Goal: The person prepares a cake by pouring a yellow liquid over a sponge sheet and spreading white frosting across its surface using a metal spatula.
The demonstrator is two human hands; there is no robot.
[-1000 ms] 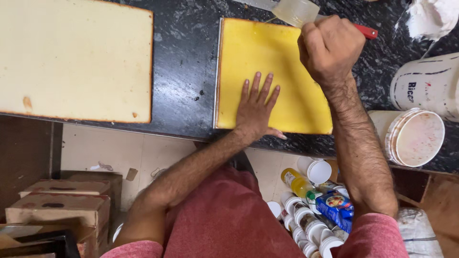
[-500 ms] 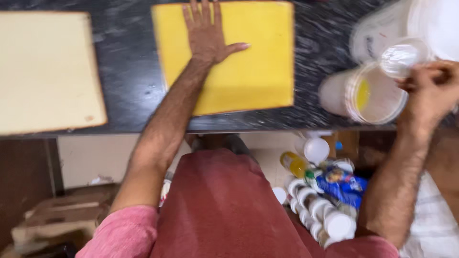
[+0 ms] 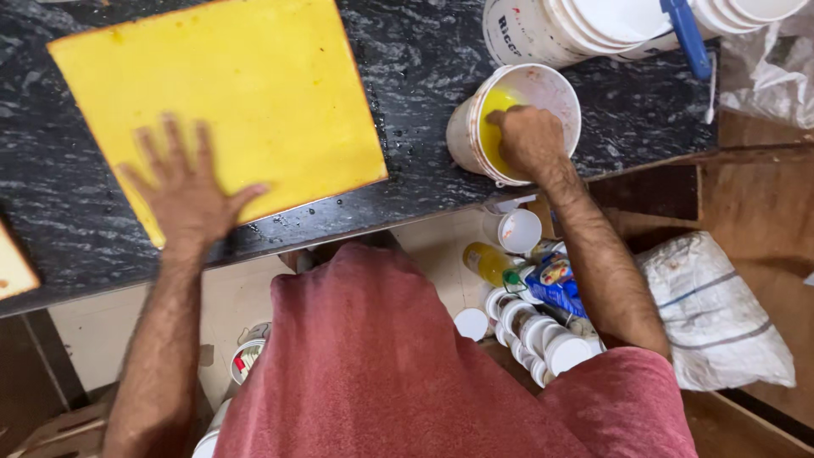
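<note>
A square yellow board lies on the black stone counter. My left hand rests flat on the board's near edge with its fingers spread, holding nothing. My right hand is closed in a fist and reaches down into a small white bucket with yellow paint inside. It had a paintbrush in it a moment ago; the brush is now hidden under the hand and inside the bucket.
A stack of larger white buckets with a blue-handled tool stands at the counter's far right. Under the counter are several small white jars, a yellow bottle and a white sack. A pale board's corner shows at the left.
My right hand moved from above the yellow board, with the brush, over to the right and down into the paint bucket. The view swung right; my left hand stayed flat on the board.
</note>
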